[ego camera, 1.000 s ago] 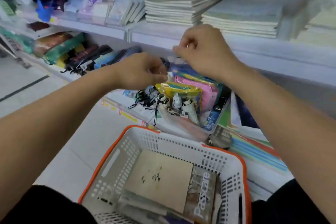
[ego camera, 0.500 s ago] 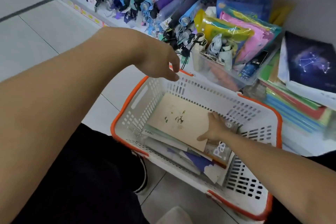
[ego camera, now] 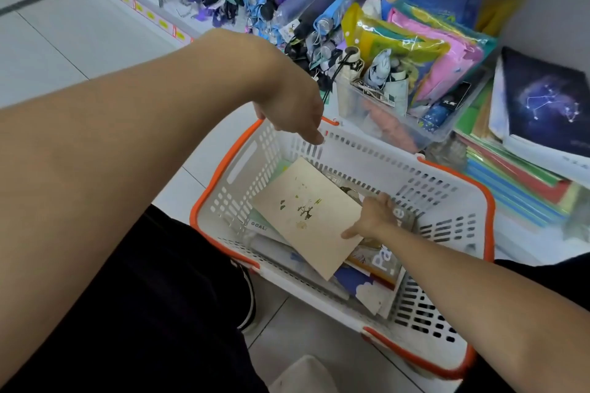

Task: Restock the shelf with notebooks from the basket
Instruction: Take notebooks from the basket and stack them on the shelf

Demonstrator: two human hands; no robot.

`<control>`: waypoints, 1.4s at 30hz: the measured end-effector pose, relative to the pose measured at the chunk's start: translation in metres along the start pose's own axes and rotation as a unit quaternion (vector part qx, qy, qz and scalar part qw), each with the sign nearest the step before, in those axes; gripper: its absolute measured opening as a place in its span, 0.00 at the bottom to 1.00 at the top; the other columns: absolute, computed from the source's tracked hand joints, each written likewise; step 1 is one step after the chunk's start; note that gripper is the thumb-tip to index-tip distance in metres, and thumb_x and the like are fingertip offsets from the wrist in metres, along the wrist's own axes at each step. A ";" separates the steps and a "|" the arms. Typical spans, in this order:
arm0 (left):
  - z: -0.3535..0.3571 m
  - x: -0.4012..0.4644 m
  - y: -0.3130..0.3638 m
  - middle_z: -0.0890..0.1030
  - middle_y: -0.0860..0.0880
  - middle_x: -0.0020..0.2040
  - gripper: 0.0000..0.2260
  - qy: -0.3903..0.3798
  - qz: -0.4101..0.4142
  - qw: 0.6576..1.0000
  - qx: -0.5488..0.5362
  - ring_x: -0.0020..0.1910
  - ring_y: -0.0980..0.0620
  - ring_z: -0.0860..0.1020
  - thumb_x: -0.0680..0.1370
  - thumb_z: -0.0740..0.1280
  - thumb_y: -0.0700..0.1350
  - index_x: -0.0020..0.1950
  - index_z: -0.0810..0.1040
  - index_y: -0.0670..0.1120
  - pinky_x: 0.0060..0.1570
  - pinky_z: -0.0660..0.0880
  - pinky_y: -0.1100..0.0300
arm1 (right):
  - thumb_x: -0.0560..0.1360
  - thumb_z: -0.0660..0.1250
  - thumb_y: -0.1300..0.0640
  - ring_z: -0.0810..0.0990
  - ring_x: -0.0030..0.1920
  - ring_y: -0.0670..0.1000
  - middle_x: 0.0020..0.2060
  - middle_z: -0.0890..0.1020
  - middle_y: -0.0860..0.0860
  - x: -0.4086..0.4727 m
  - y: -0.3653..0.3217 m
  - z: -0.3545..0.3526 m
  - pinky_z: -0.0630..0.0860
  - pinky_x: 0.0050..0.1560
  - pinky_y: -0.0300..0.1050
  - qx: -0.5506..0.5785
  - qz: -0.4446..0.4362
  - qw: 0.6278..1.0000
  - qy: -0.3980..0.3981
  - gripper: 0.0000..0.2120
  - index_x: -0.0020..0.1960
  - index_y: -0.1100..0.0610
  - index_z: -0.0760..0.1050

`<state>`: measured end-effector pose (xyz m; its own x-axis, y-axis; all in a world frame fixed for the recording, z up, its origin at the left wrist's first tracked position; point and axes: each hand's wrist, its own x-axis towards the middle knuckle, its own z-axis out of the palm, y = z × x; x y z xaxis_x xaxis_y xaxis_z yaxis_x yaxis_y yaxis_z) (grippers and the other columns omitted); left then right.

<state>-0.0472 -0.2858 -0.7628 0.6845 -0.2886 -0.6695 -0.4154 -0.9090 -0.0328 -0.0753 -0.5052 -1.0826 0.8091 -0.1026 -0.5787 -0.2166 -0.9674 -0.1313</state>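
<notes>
Notebook (ego camera: 308,215) newly tilted, fingers (ego camera: 372,217) underneath

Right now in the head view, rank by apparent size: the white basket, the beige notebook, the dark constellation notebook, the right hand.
1. white basket, clearly largest.
2. beige notebook and dark constellation notebook: look alike, and the dark one is cut off by the frame edge, so unranked.
3. right hand, smallest, gripping the beige notebook's edge.
</notes>
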 end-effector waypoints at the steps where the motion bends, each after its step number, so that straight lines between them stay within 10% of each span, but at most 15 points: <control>1: 0.000 0.001 0.000 0.78 0.48 0.62 0.24 -0.005 -0.003 1.000 -0.002 0.59 0.45 0.77 0.80 0.59 0.61 0.72 0.71 0.50 0.62 0.74 0.46 | 0.60 0.84 0.45 0.76 0.62 0.56 0.64 0.75 0.56 0.002 0.000 -0.002 0.78 0.57 0.51 0.039 -0.013 0.999 -0.024 0.38 0.62 0.59 0.74; 7: -0.003 0.004 -0.018 0.81 0.48 0.53 0.23 0.011 -0.062 0.997 -0.046 0.51 0.48 0.79 0.79 0.60 0.63 0.63 0.76 0.47 0.58 0.77 0.48 | 0.77 0.71 0.58 0.85 0.54 0.53 0.56 0.85 0.53 0.004 0.009 -0.087 0.83 0.48 0.55 0.445 -0.119 0.847 -0.265 0.20 0.68 0.53 0.75; 15: -0.012 -0.009 -0.032 0.86 0.39 0.44 0.55 -0.130 -0.244 0.938 -0.207 0.42 0.42 0.86 0.57 0.50 0.83 0.48 0.83 0.34 0.42 0.82 0.52 | 0.77 0.62 0.58 0.81 0.54 0.54 0.59 0.81 0.55 -0.022 -0.005 -0.124 0.82 0.50 0.46 0.731 -0.222 0.591 -0.260 0.19 0.68 0.50 0.77; 19: -0.008 -0.007 -0.033 0.83 0.44 0.53 0.45 -0.004 -0.148 0.930 -0.335 0.47 0.42 0.84 0.59 0.59 0.80 0.61 0.77 0.46 0.45 0.83 0.49 | 0.77 0.63 0.55 0.85 0.48 0.51 0.54 0.84 0.54 -0.033 -0.039 -0.123 0.85 0.41 0.45 0.752 -0.227 0.557 -0.271 0.22 0.70 0.55 0.70; 22: -0.007 -0.002 -0.028 0.86 0.49 0.45 0.17 0.145 -0.087 0.849 -0.501 0.37 0.49 0.86 0.79 0.66 0.57 0.59 0.78 0.45 0.31 0.81 0.57 | 0.79 0.66 0.53 0.86 0.51 0.55 0.55 0.85 0.56 -0.031 -0.057 -0.122 0.84 0.43 0.48 0.694 -0.223 0.616 -0.299 0.16 0.66 0.54 0.73; 25: -0.010 0.003 -0.026 0.82 0.46 0.40 0.09 0.211 -0.163 0.884 -0.383 0.23 0.51 0.81 0.80 0.64 0.47 0.48 0.75 0.41 0.18 0.75 0.61 | 0.79 0.62 0.39 0.82 0.58 0.58 0.60 0.81 0.57 -0.024 -0.057 -0.108 0.81 0.53 0.52 0.375 -0.186 0.876 -0.240 0.25 0.67 0.56 0.73; 27: -0.011 0.001 -0.025 0.80 0.45 0.37 0.10 0.213 -0.183 0.916 -0.286 0.20 0.49 0.79 0.79 0.63 0.45 0.42 0.73 0.41 0.14 0.72 0.61 | 0.76 0.65 0.35 0.80 0.56 0.56 0.58 0.81 0.57 -0.013 -0.033 -0.086 0.77 0.51 0.46 0.101 -0.135 0.982 -0.083 0.31 0.65 0.61 0.74; 30: -0.011 -0.003 -0.026 0.81 0.46 0.35 0.11 0.189 -0.185 0.945 -0.191 0.25 0.45 0.82 0.79 0.60 0.45 0.42 0.76 0.41 0.22 0.77 0.59 | 0.64 0.78 0.34 0.78 0.56 0.56 0.61 0.78 0.57 -0.011 0.019 -0.049 0.74 0.46 0.43 -0.022 -0.047 0.998 -0.046 0.44 0.71 0.56 0.70; 34: -0.010 -0.008 -0.031 0.79 0.47 0.37 0.11 0.165 -0.179 0.958 -0.150 0.34 0.46 0.82 0.80 0.61 0.47 0.40 0.74 0.43 0.28 0.72 0.59 | 0.47 0.76 0.23 0.65 0.74 0.60 0.76 0.64 0.59 -0.008 0.053 -0.023 0.67 0.72 0.53 -0.011 0.055 0.997 -0.056 0.71 0.79 0.59 0.56; 42: -0.011 -0.009 -0.027 0.80 0.46 0.38 0.12 0.162 -0.174 0.958 -0.159 0.31 0.45 0.83 0.80 0.60 0.45 0.39 0.73 0.42 0.33 0.76 0.58 | 0.48 0.80 0.29 0.55 0.79 0.60 0.80 0.53 0.59 0.001 0.057 -0.015 0.59 0.77 0.54 0.014 0.074 0.994 -0.078 0.75 0.81 0.59 0.46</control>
<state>-0.0351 -0.2620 -0.7474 0.9201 0.0182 -0.3912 0.0409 -0.9979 0.0497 -0.0791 -0.5635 -1.0785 0.6726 -0.2039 -0.7114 -0.3435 -0.9375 -0.0560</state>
